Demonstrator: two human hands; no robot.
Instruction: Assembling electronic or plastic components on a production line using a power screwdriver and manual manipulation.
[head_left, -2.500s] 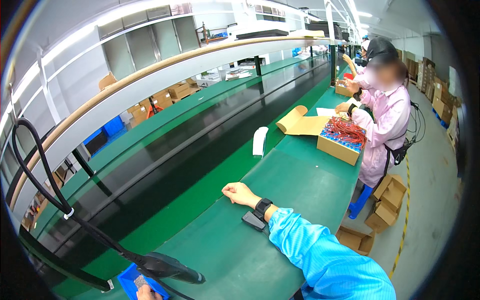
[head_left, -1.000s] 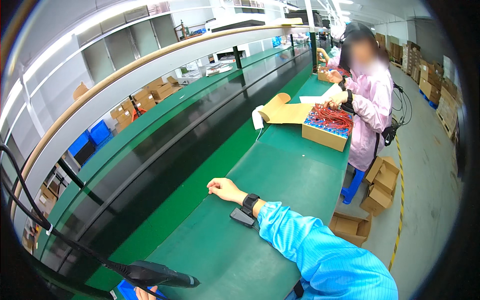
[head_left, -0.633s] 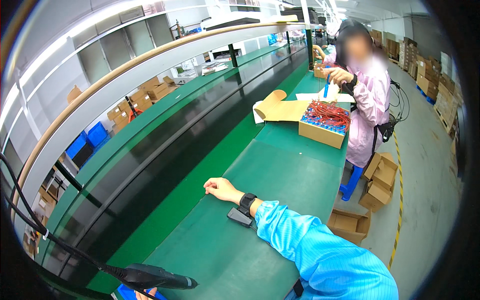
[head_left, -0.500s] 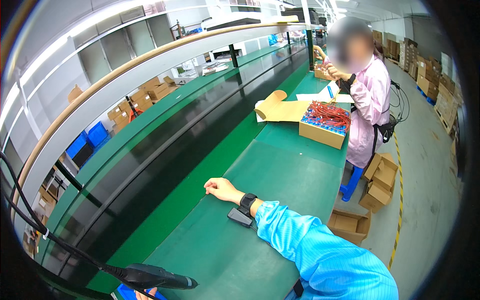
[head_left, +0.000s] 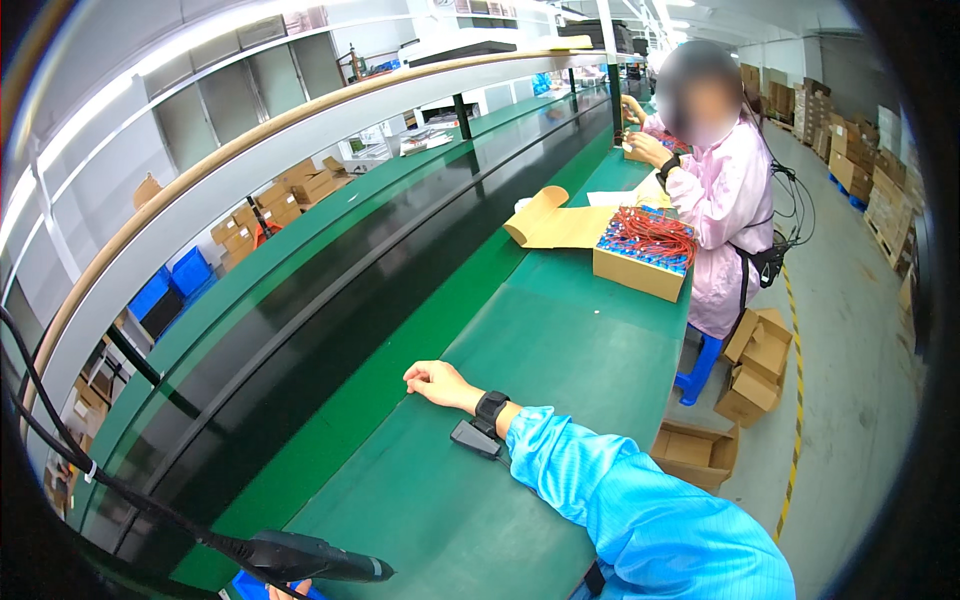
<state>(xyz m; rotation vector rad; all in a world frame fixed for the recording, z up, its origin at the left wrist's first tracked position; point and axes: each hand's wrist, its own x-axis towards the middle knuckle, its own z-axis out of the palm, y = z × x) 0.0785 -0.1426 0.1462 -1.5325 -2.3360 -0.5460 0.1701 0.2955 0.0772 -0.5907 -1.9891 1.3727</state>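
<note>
My right hand [head_left: 437,385] rests on the green bench top [head_left: 560,345] with its fingers curled in. Nothing shows in its grip. A black strap [head_left: 490,410] circles the wrist, and a small dark box [head_left: 475,438] on a wire lies against it. At the bottom edge only a few fingers of my left hand [head_left: 292,590] show, beside a blue bin [head_left: 250,584]. What that hand does is hidden. Above it hangs a black pen-shaped electric screwdriver [head_left: 315,556] on a thick cable.
A carton [head_left: 640,275] packed with blue parts and red wires stands farther along the bench, beside a bent cardboard sheet [head_left: 560,222]. A co-worker in pink [head_left: 730,200] sits beyond it. Open cartons [head_left: 697,455] lie on the floor at right. A dark conveyor strip [head_left: 300,375] runs along the left.
The view has shifted slightly. My right hand keeps its curled pose on the bench. The co-worker's hands have moved a little away, farther up the bench.
</note>
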